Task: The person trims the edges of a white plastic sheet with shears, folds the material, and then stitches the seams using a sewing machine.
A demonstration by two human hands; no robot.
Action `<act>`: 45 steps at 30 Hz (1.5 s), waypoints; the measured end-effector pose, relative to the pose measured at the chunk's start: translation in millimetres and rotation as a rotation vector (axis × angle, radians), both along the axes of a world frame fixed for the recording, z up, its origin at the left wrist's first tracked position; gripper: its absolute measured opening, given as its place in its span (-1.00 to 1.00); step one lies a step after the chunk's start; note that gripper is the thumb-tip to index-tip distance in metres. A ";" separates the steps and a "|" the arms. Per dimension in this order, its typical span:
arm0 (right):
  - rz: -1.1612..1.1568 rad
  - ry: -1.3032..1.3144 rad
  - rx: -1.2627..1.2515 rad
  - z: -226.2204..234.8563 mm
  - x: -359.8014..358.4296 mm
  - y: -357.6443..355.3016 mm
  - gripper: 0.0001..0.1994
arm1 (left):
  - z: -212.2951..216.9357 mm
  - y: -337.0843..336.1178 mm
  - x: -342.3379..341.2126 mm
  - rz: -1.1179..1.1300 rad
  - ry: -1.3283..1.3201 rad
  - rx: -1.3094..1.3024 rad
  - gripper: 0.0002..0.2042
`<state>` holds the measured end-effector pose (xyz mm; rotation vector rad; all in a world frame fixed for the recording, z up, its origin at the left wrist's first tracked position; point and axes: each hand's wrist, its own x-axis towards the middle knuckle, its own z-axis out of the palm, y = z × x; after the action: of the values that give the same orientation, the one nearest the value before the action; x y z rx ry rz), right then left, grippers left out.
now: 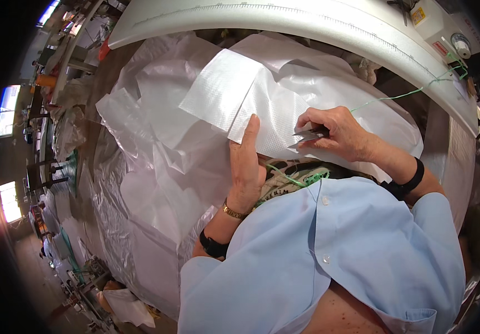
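A white woven plastic sheet (226, 83) lies folded over in front of me, with a textured, shiny face. My left hand (245, 161) grips its near edge, thumb on top and the other fingers hidden underneath. In my right hand (340, 131) is a pair of thread snips (313, 133), their pointed blades apart and aimed left at the sheet's right-hand edge. Whether the blades touch the sheet I cannot tell. A green thread (384, 99) runs from behind my right hand up to the machine at the right. Another tangle of green thread (315, 178) rests against my lap.
A long white table edge with a ruler scale (307, 12) curves across the far side. A white sewing machine (446, 30) stands at the far right. Heaped white plastic sheeting (156, 161) spreads to my left. Further left are other workbenches and windows (11, 201).
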<state>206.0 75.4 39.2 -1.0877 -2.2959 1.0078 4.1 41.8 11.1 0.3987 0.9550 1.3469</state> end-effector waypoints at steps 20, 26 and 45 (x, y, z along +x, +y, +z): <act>0.094 0.033 -0.677 45.4 4.7 -31.3 -0.69 | 25.0 -42.0 -31.6 -0.638 0.340 -0.285 -0.74; 0.075 -0.004 -0.617 48.1 5.6 -36.0 -0.67 | 31.3 -40.5 -33.1 -0.635 0.268 -0.283 -0.68; 0.015 0.016 -0.710 45.0 -3.6 -36.5 -0.71 | 25.1 -49.0 -33.1 -0.539 0.139 -0.183 -0.72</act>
<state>202.4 38.8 84.3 -1.2938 -1.9597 1.9054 -29.0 -7.2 36.2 0.5665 0.9869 0.7453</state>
